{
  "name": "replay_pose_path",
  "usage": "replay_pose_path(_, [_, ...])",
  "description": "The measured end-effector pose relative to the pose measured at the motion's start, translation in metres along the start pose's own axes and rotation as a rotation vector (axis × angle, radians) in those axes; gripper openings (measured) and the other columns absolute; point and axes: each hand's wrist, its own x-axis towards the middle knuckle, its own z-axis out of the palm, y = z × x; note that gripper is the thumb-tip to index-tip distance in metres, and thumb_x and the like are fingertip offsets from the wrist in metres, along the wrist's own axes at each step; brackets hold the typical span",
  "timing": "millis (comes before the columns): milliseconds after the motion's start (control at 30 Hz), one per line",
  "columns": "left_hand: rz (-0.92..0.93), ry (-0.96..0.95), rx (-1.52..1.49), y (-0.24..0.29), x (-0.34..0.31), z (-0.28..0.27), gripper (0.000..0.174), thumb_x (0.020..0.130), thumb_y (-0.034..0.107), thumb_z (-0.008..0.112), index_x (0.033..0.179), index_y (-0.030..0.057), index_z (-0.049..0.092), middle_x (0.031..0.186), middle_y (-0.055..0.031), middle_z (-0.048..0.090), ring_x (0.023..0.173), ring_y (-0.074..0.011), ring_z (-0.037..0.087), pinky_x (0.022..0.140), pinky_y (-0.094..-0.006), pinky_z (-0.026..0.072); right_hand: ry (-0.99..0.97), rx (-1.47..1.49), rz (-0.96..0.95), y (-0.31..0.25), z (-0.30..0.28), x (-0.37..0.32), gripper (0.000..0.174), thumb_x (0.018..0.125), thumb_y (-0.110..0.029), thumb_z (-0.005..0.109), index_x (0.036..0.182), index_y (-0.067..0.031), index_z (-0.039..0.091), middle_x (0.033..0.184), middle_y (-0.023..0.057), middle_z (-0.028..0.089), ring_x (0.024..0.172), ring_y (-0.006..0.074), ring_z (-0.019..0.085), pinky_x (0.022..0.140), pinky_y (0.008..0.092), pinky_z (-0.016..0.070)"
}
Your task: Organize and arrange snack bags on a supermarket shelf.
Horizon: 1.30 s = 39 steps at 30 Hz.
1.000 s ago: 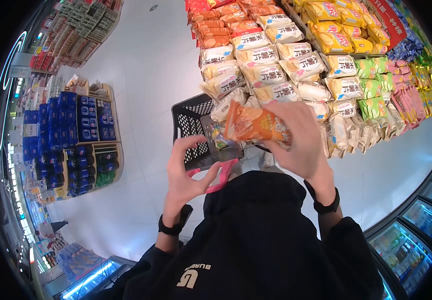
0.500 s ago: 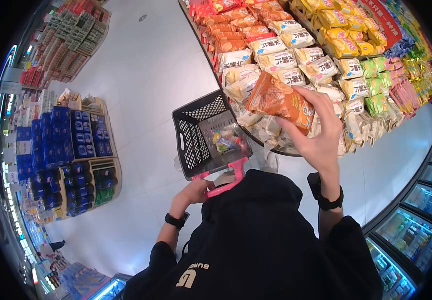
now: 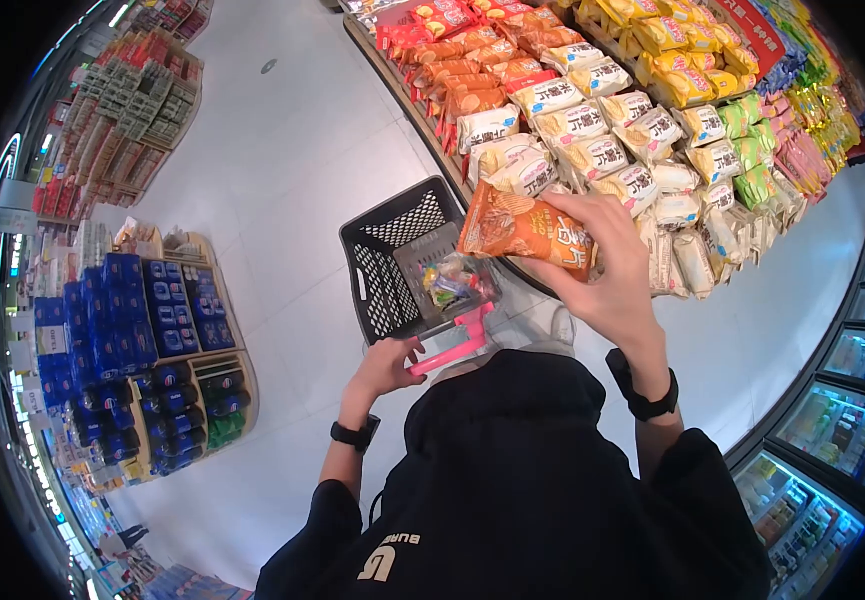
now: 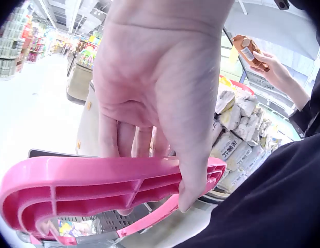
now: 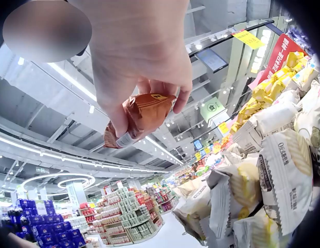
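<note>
My right hand holds up an orange-brown snack bag, thumb on one side and fingers on the other. In the head view the bag overlaps the right edge of a black shopping basket. The right wrist view shows the bag gripped below the palm, its crimped end sticking out past the thumb. My left hand grips the basket's pink handle. Seen from the left wrist, the fingers go over the far side of the handle and the thumb lies across its near side. Small colourful packets lie inside the basket.
A display heaped with white snack bags, orange bags and yellow bags stands ahead and right. Stacked blue drink packs are at left, glass-fronted coolers at lower right. White floor runs between.
My left hand, raised with fingers spread a second ago, has come down onto the pink handle. The snack bag first tilted in my right hand, then moved left and lower. The view has shifted.
</note>
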Motion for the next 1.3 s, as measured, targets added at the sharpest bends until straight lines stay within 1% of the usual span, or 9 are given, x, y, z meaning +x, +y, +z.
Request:
replay_pose_path(233, [0.057, 0.181, 0.228, -0.008, 0.012, -0.024, 0.021, 0.076, 0.006, 0.070, 0.097, 0.0051, 0.064, 0.085, -0.0123, 0.066, 0.081, -0.0335, 0.066, 0.069, -0.0442, 0.0526, 0.023, -0.049, 0.032, -0.008, 0.004, -0.013, 0.056, 0.066, -0.009, 0.085, 0.117, -0.0041, 0.063, 0.107, 0.0117, 0.066, 0.098, 0.0309, 0.060, 0.088, 0.0403, 0.0453])
replay_pose_path(333, [0.091, 0.348, 0.232, 0.002, 0.027, -0.028, 0.027, 0.076, 0.002, 0.069, 0.102, 0.0047, 0.061, 0.088, -0.0138, 0.066, 0.083, -0.0344, 0.066, 0.070, -0.0450, 0.0524, 0.041, -0.071, 0.058, -0.009, -0.001, -0.017, 0.055, 0.066, -0.010, 0.085, 0.116, -0.0038, 0.063, 0.107, 0.0115, 0.066, 0.098, 0.0307, 0.060, 0.088, 0.0401, 0.0452])
replay_pose_path(633, [0.023, 0.351, 0.295, -0.033, 0.069, -0.063, 0.033, 0.069, -0.007, 0.068, 0.098, 0.0022, 0.054, 0.085, -0.0178, 0.063, 0.088, -0.0376, 0.062, 0.080, -0.0458, 0.0437, 0.005, -0.136, 0.123, 0.011, -0.027, -0.014, 0.053, 0.068, -0.014, 0.084, 0.117, -0.0056, 0.063, 0.108, 0.0112, 0.066, 0.099, 0.0304, 0.060, 0.089, 0.0391, 0.0448])
replay_pose_path(867, [-0.077, 0.278, 0.291, -0.052, 0.090, -0.090, 0.039, 0.067, -0.005, 0.073, 0.101, 0.0029, 0.056, 0.089, -0.0170, 0.065, 0.090, -0.0364, 0.063, 0.083, -0.0457, 0.0434, -0.018, -0.093, 0.175, 0.029, -0.035, 0.009, 0.053, 0.069, -0.013, 0.083, 0.118, -0.0076, 0.062, 0.111, 0.0093, 0.066, 0.103, 0.0297, 0.059, 0.093, 0.0414, 0.0441])
replay_pose_path(900, [-0.003, 0.376, 0.333, -0.052, 0.092, -0.092, 0.030, 0.065, -0.003, 0.073, 0.091, 0.0009, 0.060, 0.083, -0.0199, 0.067, 0.081, -0.0404, 0.065, 0.072, -0.0478, 0.0507, -0.025, -0.100, 0.173, 0.031, -0.037, 0.013, 0.054, 0.069, -0.013, 0.083, 0.118, -0.0078, 0.062, 0.112, 0.0092, 0.065, 0.103, 0.0298, 0.059, 0.093, 0.0417, 0.0441])
replay_pose_path(1067, [-0.086, 0.261, 0.430, -0.056, 0.102, -0.107, 0.023, 0.070, 0.001, 0.073, 0.089, -0.0001, 0.061, 0.085, -0.0199, 0.068, 0.082, -0.0384, 0.066, 0.072, -0.0461, 0.0516, -0.049, -0.106, 0.164, 0.044, -0.043, 0.027, 0.057, 0.067, -0.010, 0.082, 0.119, -0.0078, 0.062, 0.113, 0.0098, 0.064, 0.105, 0.0303, 0.058, 0.094, 0.0425, 0.0448])
replay_pose_path(1100, [-0.103, 0.227, 0.450, -0.051, 0.103, -0.113, 0.021, 0.072, 0.002, 0.074, 0.089, -0.0004, 0.062, 0.085, -0.0200, 0.068, 0.082, -0.0377, 0.067, 0.072, -0.0454, 0.0520, -0.064, -0.114, 0.157, 0.046, -0.046, 0.029, 0.057, 0.066, -0.009, 0.082, 0.119, -0.0075, 0.062, 0.113, 0.0098, 0.064, 0.105, 0.0304, 0.058, 0.094, 0.0421, 0.0453])
replay_pose_path(1200, [0.018, 0.431, 0.152, 0.014, 0.111, -0.160, 0.025, 0.077, 0.015, 0.078, 0.092, -0.0008, 0.065, 0.082, -0.0157, 0.070, 0.077, -0.0356, 0.067, 0.071, -0.0437, 0.0510, -0.090, -0.132, 0.139, 0.049, -0.054, 0.036, 0.059, 0.064, -0.006, 0.081, 0.120, -0.0069, 0.062, 0.112, 0.0099, 0.064, 0.105, 0.0305, 0.058, 0.092, 0.0414, 0.0466])
replay_pose_path(1300, [0.192, 0.547, -0.132, 0.093, 0.124, -0.208, 0.016, 0.083, 0.008, 0.073, 0.096, -0.0014, 0.069, 0.086, -0.0124, 0.072, 0.077, -0.0235, 0.071, 0.067, -0.0336, 0.0529, -0.077, -0.119, 0.136, 0.050, -0.057, 0.043, 0.060, 0.063, -0.003, 0.080, 0.120, -0.0070, 0.062, 0.112, 0.0097, 0.064, 0.105, 0.0303, 0.058, 0.091, 0.0411, 0.0474])
